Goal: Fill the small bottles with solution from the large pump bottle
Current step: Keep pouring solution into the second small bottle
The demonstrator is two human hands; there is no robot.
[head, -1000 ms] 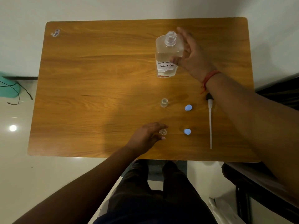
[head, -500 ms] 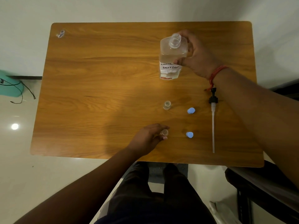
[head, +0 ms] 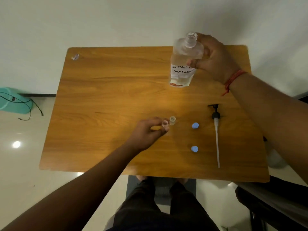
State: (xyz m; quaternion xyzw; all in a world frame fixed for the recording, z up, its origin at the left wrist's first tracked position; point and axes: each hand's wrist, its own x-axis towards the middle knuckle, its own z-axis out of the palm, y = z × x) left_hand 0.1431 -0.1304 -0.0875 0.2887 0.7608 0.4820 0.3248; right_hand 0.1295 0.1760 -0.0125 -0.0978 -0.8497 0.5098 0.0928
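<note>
Upper right, the right hand (head: 215,60) grips the uncapped large bottle (head: 185,64) of clear liquid; at centre, the left hand (head: 146,132) pinches an open small bottle (head: 165,123), contents unclear.

Wood-grain orange-brown table (head: 108,90), two blue caps (head: 195,125), red wrist thread (head: 233,79), teal bin (head: 15,100)
</note>
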